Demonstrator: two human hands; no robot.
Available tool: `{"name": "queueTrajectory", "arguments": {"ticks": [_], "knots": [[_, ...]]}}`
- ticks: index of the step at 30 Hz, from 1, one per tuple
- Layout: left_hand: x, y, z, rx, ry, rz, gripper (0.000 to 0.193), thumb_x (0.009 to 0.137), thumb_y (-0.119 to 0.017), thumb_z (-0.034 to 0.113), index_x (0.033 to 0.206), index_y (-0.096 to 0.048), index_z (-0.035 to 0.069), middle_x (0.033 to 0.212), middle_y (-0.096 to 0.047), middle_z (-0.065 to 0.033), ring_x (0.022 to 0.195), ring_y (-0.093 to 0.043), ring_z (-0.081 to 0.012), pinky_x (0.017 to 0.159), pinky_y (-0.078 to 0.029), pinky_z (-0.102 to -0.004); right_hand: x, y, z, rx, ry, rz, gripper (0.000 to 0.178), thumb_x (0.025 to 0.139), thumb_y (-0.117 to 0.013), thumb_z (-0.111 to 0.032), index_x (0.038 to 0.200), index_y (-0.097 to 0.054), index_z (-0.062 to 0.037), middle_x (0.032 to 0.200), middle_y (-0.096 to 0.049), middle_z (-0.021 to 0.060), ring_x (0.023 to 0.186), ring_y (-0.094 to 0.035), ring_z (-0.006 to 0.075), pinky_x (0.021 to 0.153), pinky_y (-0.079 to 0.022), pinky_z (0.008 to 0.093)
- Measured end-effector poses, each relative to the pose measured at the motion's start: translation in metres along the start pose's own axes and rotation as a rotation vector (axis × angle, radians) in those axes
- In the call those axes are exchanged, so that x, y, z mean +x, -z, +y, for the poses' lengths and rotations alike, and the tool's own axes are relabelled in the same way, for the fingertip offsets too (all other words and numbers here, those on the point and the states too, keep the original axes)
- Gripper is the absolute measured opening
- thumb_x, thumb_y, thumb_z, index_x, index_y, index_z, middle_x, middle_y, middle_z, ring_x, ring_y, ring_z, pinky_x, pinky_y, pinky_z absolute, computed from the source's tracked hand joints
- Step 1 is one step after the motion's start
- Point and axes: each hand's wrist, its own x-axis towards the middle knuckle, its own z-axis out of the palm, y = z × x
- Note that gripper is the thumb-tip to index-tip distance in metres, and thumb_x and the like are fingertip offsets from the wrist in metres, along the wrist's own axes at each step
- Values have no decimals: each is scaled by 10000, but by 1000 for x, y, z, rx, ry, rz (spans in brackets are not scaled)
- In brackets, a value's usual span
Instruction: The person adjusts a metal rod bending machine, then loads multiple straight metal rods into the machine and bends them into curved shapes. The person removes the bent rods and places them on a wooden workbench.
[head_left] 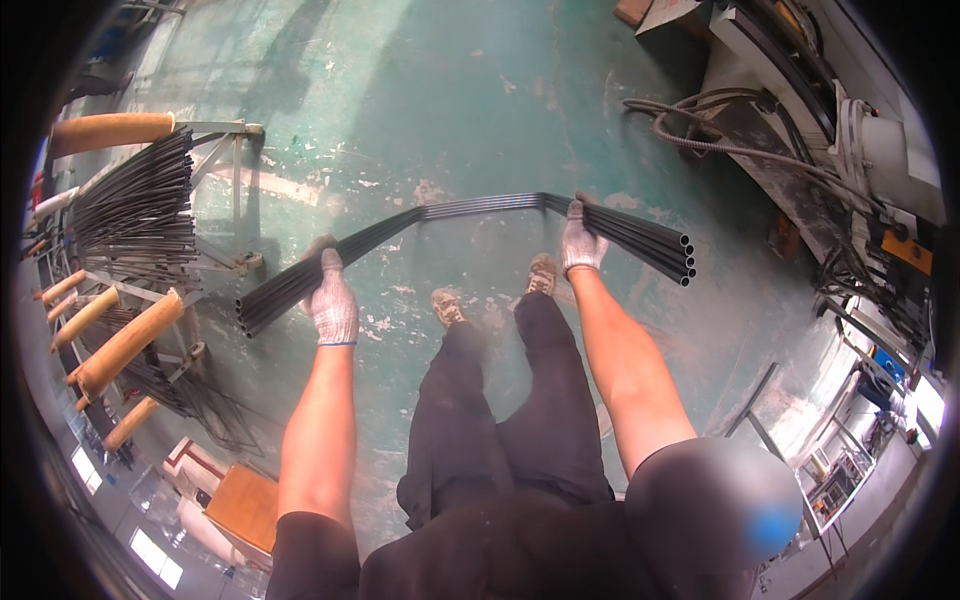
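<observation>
A bundle of several dark metal tubes (pixel 480 205) is held out in front of me, above the floor. The tubes bend at two places, with a shiny middle stretch and both ends angled back toward me. My left hand (pixel 330 295), in a whitish knit glove, is closed round the left arm of the bundle, thumb on top. In a like glove, my right hand (pixel 582 240) grips the bundle just right of the right bend. Open round tube ends show at the far right of the bundle. The fingers under the tubes are hidden.
On the left, a metal rack (pixel 240 170) holds many dark tubes (pixel 140 210), with tan padded posts (pixel 130 345) nearer me. A machine (pixel 780 150) with a hose (pixel 740 145) stands at the right. An orange-brown stool seat (pixel 245 505) is at lower left. The green floor (pixel 450 100) is worn.
</observation>
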Motion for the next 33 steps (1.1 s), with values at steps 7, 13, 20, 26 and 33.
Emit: {"name": "queueTrajectory", "arguments": {"ticks": [7,13,20,26,33], "knots": [[-16,29,43,-77,-52,34,256,1135,-708,192,1294,-765,0,1246,-786,-100,1171,-716,-221,1092,-559,-398,-42,75,-119,84,210,32,353,1075,-792,-249,1308,-784,16,1213,-820,137,1116,-757,196,1055,-578,354],[-33,48,59,90,-82,63,239,1110,-748,215,1236,-796,17,1224,-797,-100,1154,-726,-212,1047,-572,-402,-62,114,-160,10,221,5,304,1069,-799,-201,1279,-806,18,1227,-829,127,1145,-765,196,1078,-571,363],[-42,44,51,-55,37,87,214,1077,-758,97,1271,-778,9,1201,-806,-93,1115,-747,-196,1036,-588,-369,-70,128,-159,19,154,-37,278,1061,-790,-144,1285,-804,21,1247,-828,111,1163,-761,189,1098,-567,363],[-37,53,29,220,-59,39,257,1137,-704,296,1228,-806,78,1166,-787,-67,1093,-718,-221,1012,-563,-402,-75,143,-176,498,-9,-83,195,1025,-827,-66,1201,-818,18,1117,-824,19,976,-734,83,934,-593,279],[-29,40,28,-39,-27,90,203,1095,-761,148,1248,-795,19,1192,-807,-74,1110,-728,-184,1038,-578,-369,-81,148,-210,-77,229,32,249,1000,-848,-187,1159,-825,3,1018,-864,141,929,-825,157,867,-623,308]]}}
